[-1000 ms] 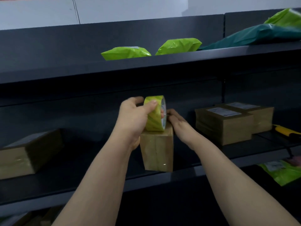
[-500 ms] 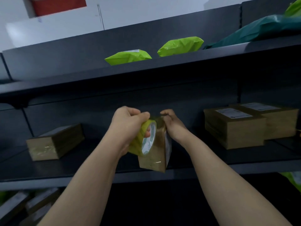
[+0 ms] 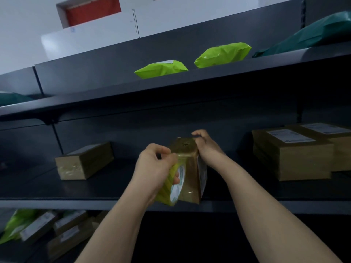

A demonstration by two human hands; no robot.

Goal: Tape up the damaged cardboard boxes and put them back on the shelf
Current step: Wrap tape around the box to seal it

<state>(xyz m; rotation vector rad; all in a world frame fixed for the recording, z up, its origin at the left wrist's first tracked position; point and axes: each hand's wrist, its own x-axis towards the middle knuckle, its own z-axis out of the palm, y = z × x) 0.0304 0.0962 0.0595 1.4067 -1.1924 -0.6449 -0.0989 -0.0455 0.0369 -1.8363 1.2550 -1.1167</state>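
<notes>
Fingers (image 3: pixel 167 150) of my left hand (image 3: pixel 153 171) are curling tightly around the yellow tape roll (image 3: pixel 173 186), pressing it against the near face of the small cardboard box (image 3: pixel 190 168). I am gripping the box's far top corner with my right hand (image 3: pixel 206 147), standing it on end at the front edge of the middle shelf (image 3: pixel 76 204), between a taped box (image 3: pixel 85 161) and stacked boxes (image 3: pixel 292 154).

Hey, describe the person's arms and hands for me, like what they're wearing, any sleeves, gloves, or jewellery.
Both forearms are bare up to the bottom edge of the picture, with no sleeves in view. The left hand and right hand have no gloves on. No watch, bracelet or ring shows on the wrists or on the fingers that can be seen. The fingernails look short and plain, though the picture is slightly blurred.
</notes>
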